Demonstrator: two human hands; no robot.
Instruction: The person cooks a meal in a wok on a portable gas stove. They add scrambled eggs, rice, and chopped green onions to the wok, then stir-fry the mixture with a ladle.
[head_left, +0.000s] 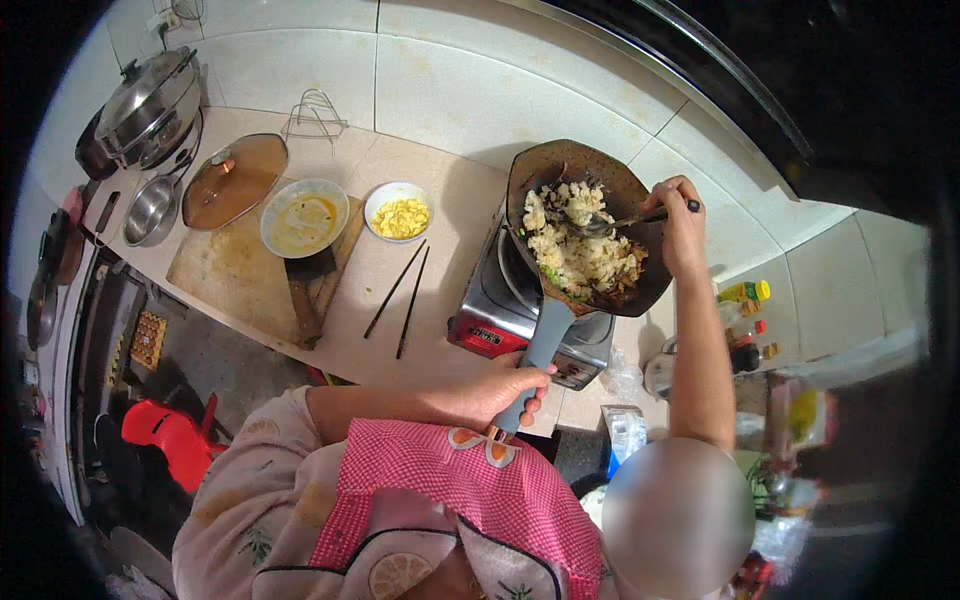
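Observation:
My left hand (517, 386) is wrapped around the grey handle (547, 330) of a dark wok (634, 191), which is over a steel gas stove (480, 300) with a red front panel. In my right hand (679, 225) is the dark-ended handle of a metal spoon or ladle (598, 227). Its head rests among clumps of rice (581, 259) in the wok. Bits of green and darker browned pieces show around the rice. The burner beneath the wok is mostly hidden.
Left of the stove lie black chopsticks (396, 300), a bowl of scrambled egg (400, 217) and a bowl with yellowish residue (306, 219). A cleaver (304, 300) is on the wooden cutting board (217, 262), beside a glass lid (236, 180). Sauce bottles (746, 291) stand at right.

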